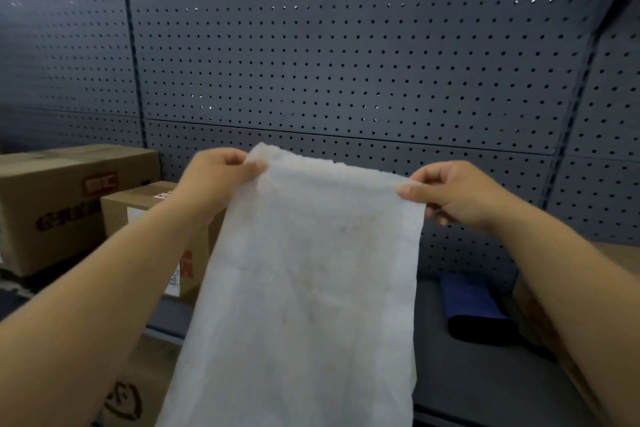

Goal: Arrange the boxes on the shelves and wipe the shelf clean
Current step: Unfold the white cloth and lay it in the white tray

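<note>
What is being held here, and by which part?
A white cloth, pinched at its two top corners: left hand on the left corner, right hand on the right. It hangs down between them.

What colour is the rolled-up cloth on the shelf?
Dark blue rolled cloth, seen in the head view.

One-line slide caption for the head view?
Both hands, left and right, hold a white cloth up before the shelf.

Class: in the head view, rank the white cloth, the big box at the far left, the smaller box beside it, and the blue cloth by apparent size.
1. White cloth, nearest the camera.
2. Big box.
3. Smaller box, partly hidden.
4. Blue cloth.
</note>
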A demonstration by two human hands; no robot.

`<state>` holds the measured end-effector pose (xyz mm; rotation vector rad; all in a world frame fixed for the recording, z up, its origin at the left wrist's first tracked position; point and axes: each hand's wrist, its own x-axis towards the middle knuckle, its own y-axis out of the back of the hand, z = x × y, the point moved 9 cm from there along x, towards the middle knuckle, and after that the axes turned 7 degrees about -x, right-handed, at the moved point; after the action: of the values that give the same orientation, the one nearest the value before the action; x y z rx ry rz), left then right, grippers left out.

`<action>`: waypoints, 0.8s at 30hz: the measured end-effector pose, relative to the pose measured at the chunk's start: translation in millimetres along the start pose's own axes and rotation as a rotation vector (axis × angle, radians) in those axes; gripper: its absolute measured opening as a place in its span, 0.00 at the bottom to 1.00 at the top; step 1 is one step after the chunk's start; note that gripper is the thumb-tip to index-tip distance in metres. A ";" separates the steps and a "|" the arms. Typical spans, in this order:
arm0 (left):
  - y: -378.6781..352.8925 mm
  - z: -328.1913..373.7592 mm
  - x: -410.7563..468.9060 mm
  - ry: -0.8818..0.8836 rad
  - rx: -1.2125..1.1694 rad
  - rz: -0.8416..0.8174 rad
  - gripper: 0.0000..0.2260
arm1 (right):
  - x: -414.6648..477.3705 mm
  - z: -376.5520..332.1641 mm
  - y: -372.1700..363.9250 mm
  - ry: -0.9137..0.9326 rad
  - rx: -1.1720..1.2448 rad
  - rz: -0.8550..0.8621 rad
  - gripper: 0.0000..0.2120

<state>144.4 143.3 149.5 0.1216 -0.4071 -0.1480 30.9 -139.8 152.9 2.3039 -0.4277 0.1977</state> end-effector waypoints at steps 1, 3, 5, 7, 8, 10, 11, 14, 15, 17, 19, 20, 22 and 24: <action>-5.8 -13.4 6.0 0.015 0.028 -0.033 0.08 | 6.9 7.7 -8.7 -0.025 -0.049 -0.006 0.08; -18.2 -42.1 19.0 0.053 0.080 -0.091 0.08 | 20.6 26.6 -25.6 -0.080 -0.132 -0.026 0.09; -29.9 -70.7 32.8 0.101 0.109 -0.128 0.07 | 32.8 46.9 -37.5 -0.129 -0.195 -0.032 0.08; -44.1 -94.4 43.3 0.139 0.120 -0.169 0.05 | 40.6 66.4 -44.2 -0.180 -0.248 -0.030 0.07; -52.2 -104.3 47.3 0.148 0.144 -0.197 0.05 | 43.7 76.0 -46.9 -0.207 -0.267 -0.032 0.06; -66.4 -120.1 56.1 0.145 0.195 -0.234 0.05 | 49.1 92.3 -50.8 -0.252 -0.281 -0.035 0.07; -74.0 -128.1 61.4 0.145 0.211 -0.252 0.06 | 51.0 100.0 -52.4 -0.274 -0.285 -0.036 0.07; -91.3 -144.4 72.7 0.144 0.254 -0.305 0.05 | 53.8 112.9 -56.6 -0.300 -0.321 -0.034 0.08; -98.8 -150.8 77.2 0.145 0.274 -0.330 0.06 | 56.2 117.6 -57.9 -0.307 -0.331 -0.023 0.08; -107.7 -157.9 81.5 0.141 0.309 -0.359 0.06 | 59.6 122.1 -59.5 -0.308 -0.336 0.001 0.08; -117.4 -164.3 86.6 0.135 0.340 -0.382 0.06 | 65.2 131.1 -61.4 -0.321 -0.342 0.025 0.08; -121.5 -168.4 89.9 0.136 0.347 -0.390 0.07 | 68.8 136.0 -63.2 -0.327 -0.343 0.031 0.08; -129.3 -177.3 96.6 0.157 0.325 -0.392 0.06 | 75.3 146.9 -67.9 -0.343 -0.347 0.031 0.08; -136.0 -184.7 100.8 0.171 0.321 -0.391 0.07 | 81.0 155.5 -73.5 -0.351 -0.359 0.027 0.07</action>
<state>294.0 9.1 0.0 0.5280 -0.2301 -0.4541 134.9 -224.2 17.9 1.9775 -0.6165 -0.2573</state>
